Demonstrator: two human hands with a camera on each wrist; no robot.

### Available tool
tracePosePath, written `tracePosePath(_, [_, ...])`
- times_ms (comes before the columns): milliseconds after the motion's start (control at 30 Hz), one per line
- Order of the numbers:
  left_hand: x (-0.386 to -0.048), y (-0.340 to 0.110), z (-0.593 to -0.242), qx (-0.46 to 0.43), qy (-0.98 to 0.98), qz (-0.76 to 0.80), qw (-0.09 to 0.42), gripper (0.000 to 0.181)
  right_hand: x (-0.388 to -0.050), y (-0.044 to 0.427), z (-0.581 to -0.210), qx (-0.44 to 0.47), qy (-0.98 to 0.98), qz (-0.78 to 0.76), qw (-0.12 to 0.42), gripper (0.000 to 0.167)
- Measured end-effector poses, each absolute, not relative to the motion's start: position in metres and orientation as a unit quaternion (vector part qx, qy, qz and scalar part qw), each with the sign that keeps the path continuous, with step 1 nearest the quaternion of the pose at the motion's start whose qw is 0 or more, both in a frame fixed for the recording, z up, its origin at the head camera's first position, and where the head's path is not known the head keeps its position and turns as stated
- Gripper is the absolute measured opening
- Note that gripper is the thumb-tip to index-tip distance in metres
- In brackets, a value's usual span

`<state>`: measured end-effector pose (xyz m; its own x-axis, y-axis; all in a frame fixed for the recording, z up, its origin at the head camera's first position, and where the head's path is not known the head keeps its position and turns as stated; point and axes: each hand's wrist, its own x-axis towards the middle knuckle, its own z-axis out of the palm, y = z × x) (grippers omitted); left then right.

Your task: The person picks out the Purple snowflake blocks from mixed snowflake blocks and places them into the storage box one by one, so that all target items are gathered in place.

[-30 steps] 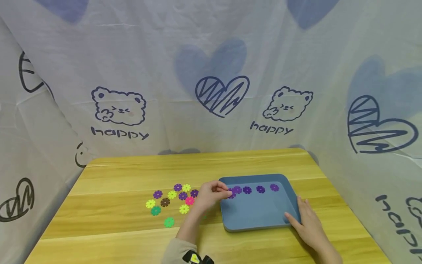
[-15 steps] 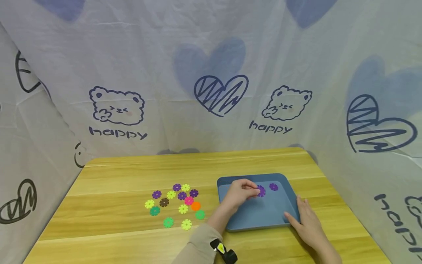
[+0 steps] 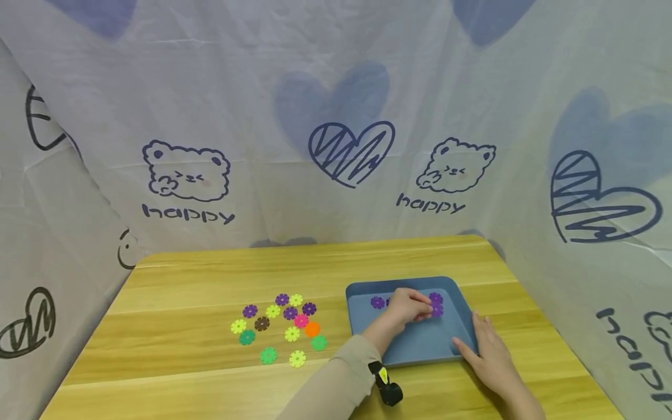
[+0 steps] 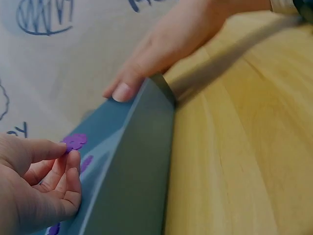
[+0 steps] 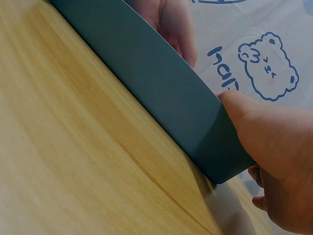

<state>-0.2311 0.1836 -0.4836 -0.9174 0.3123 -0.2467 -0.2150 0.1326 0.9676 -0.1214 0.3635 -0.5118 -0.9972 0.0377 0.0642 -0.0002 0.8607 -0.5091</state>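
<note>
My left hand [image 3: 406, 308] is over the blue tray [image 3: 409, 347], pinching a purple snowflake disc [image 4: 76, 141] between thumb and fingertips. In the head view, the held disc sits just in front of another purple snowflake disc [image 3: 436, 298] at the tray's far right; whether they touch I cannot tell. Toward the tray's left lies a purple disc [image 3: 377, 302], with one more partly hidden behind my left hand. My right hand [image 3: 493, 359] holds the tray's near right corner, its thumb [image 5: 237, 105] over the rim and its fingers along the outer wall.
Left of the tray, loose snowflake discs lie scattered on the wooden table [image 3: 184, 385]: several yellow and purple, plus green ones, a pink disc [image 3: 301, 321], an orange disc [image 3: 312, 329] and a brown disc [image 3: 262, 324]. A printed cloth [image 3: 273, 175] hangs around the table.
My left hand has moved right across the tray with the purple snowflake disc, from its left side to its far right. The right hand has stayed at the tray's corner.
</note>
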Motion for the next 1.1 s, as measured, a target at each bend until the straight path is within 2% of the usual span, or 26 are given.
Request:
tracePosePath(200, [-0.234, 0.200, -0.483, 0.019, 0.769, 0.611, 0.186, 0.005, -0.121, 0.363, -0.511, -0.009, -0.965, 0.260, 0.038, 0.089])
tracePosePath(533, [-0.236, 0.205, -0.480, 0.063, 0.841, 0.512, 0.166, 0.008, -0.123, 0.361, -0.510, 0.004, -0.967, 0.250, 0.058, 0.086])
tracePosePath(800, [-0.229, 0.179, -0.478, 0.095, 0.810, 0.545, 0.193, 0.021, -0.123, 0.358, -0.511, 0.000, -0.976, 0.212, 0.046, 0.089])
tracePosePath(967, [-0.226, 0.156, -0.465, 0.116, 0.776, 0.583, 0.212, 0.025, -0.122, 0.359, -0.508, -0.005, -0.982, 0.185, 0.035, 0.091])
tracePosePath(1100, [-0.225, 0.134, -0.455, 0.141, 0.766, 0.593, 0.203, 0.028, -0.121, 0.361, -0.505, -0.009, -0.986, 0.167, 0.028, 0.092])
